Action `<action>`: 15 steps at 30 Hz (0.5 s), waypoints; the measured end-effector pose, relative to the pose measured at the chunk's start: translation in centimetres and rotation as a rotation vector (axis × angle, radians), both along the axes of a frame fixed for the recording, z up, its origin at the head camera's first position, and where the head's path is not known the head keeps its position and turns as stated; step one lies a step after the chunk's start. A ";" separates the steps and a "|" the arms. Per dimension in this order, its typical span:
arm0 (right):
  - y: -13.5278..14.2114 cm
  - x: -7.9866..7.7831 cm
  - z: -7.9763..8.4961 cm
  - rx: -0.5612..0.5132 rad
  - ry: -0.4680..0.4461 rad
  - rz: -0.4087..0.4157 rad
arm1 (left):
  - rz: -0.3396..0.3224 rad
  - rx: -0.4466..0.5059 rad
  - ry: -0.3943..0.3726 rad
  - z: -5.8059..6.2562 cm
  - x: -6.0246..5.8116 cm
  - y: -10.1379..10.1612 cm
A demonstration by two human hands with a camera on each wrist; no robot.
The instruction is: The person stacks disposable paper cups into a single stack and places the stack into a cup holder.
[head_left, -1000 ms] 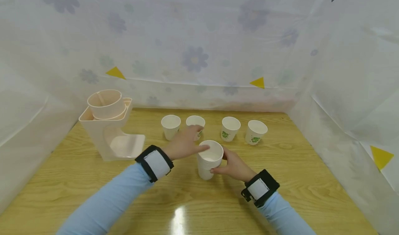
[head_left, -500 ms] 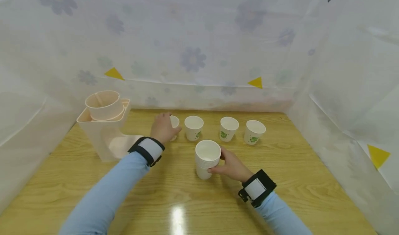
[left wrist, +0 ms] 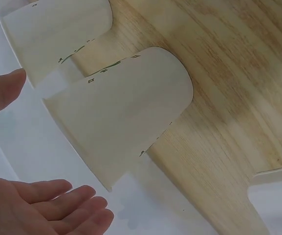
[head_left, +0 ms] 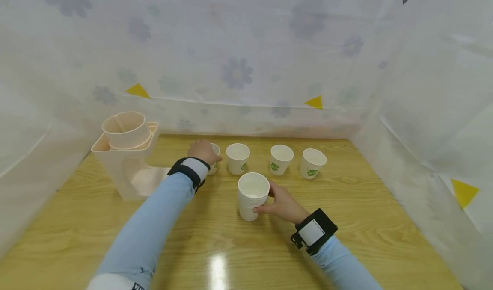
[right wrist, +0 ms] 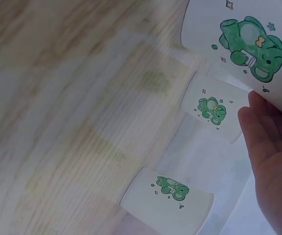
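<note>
My left hand [head_left: 203, 151] is at the leftmost white paper cup [head_left: 212, 169] of the back row, covering much of it in the head view. In the left wrist view the thumb and fingers [left wrist: 57, 208] are spread on either side of that cup's rim, with a gap showing below the fingers' tips. My right hand [head_left: 284, 205] grips a nested stack of paper cups [head_left: 249, 201] standing on the table in front of the row. A green bear print shows on the stack [right wrist: 206, 29] in the right wrist view, where the hand's fingers lie against its side.
Three more upright paper cups stand along the back: one [head_left: 237, 159] beside my left hand, another [head_left: 281, 160] and the last [head_left: 313, 164] farther right. A beige appliance-like stand [head_left: 125, 166] with a round cup-shaped top is at left. Patterned sheeting [head_left: 239, 123] encloses the table.
My left hand has moved left from above the stack, past the second cup, to the leftmost cup. The right hand stays on the stack; the head view shifts slightly.
</note>
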State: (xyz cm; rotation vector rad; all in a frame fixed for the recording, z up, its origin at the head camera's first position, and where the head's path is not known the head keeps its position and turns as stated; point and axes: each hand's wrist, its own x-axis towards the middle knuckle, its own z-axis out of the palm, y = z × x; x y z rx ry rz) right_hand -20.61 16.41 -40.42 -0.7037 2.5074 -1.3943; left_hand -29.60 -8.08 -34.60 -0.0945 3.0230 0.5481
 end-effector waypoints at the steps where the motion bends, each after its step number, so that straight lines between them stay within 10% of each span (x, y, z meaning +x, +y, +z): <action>1: 0.0 0.0 0.0 -0.002 0.000 0.002 | 0.006 -0.003 -0.005 0.1 0.0 0.0; 15: -0.2 0.4 0.4 0.012 -0.009 -0.015 | 0.028 -0.055 -0.029 0.2 -0.8 -0.1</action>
